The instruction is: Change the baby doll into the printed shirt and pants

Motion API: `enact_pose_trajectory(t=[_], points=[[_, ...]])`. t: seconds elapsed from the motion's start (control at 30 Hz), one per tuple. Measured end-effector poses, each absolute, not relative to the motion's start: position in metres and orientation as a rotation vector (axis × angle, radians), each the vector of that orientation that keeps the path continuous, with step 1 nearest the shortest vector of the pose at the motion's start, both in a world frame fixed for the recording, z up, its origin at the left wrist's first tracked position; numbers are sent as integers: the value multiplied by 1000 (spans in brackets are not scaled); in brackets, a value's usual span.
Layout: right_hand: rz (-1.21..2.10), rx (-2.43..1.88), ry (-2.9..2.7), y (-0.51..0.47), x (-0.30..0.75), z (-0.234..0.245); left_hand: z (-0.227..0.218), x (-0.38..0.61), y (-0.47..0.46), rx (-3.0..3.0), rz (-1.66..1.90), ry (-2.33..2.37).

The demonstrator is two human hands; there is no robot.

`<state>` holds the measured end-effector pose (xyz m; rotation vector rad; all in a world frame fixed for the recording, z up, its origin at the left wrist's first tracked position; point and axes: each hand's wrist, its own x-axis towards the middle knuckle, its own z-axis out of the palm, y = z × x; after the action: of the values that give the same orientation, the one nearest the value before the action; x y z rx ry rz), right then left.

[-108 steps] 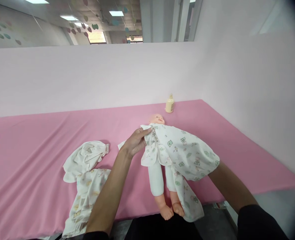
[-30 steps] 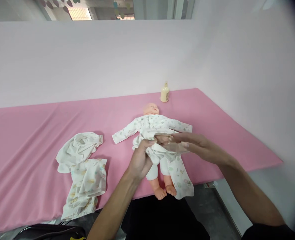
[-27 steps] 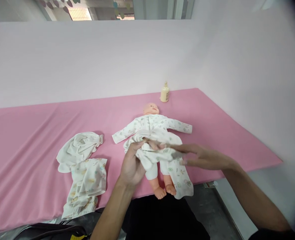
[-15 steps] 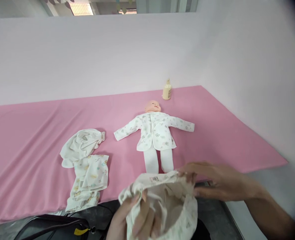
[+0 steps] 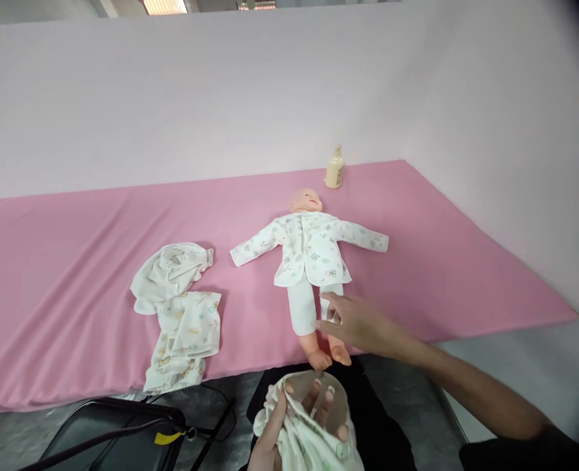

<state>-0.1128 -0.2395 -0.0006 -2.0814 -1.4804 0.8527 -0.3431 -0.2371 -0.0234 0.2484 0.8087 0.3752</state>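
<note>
A baby doll (image 5: 313,252) lies on its back with its arms spread, dressed in a white printed jacket and white leggings. Its bare feet (image 5: 319,360) are at the front edge of the pink-covered surface. My right hand (image 5: 355,324) is at the doll's leg on the right, thumb and forefinger apart beside the shin; whether it touches the leg I cannot tell. Low in front of me, my left hand (image 5: 273,428) grips a gathered white printed baby garment (image 5: 326,448). Several fingers show inside its round opening, with the thumb at the left rim.
Folded baby clothes (image 5: 188,327) lie on the pink cloth (image 5: 73,294) to the left. A pump bottle (image 5: 335,171) stands behind the doll's head, near the wall (image 5: 195,98). A black chair (image 5: 117,432) is below at the left.
My right hand has left the garment and moved up and left to the doll's leg. My left hand has lowered the garment, and the doll's feet have come into view.
</note>
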Motion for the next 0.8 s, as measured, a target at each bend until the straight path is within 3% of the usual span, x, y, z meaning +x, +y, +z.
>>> enact_pose_trajectory(t=[0.13, 0.37, 0.47, 0.63, 0.8], points=[[678, -2194, -1558, -215, -130, -9, -50, -344, -225, 294, 446, 841], [669, -2310, -1567, -203, -151, -15, -79, -320, -206, 239, 381, 943], [705, -2299, -1529, -201, -154, -18, -65, -308, -211, 145, 322, 928], [837, -2107, -1476, -199, -162, -23, -26, -299, -226, 100, 512, 828], [934, -1934, -1258, -198, -167, -17, -20, -303, -221, 185, 547, 848]])
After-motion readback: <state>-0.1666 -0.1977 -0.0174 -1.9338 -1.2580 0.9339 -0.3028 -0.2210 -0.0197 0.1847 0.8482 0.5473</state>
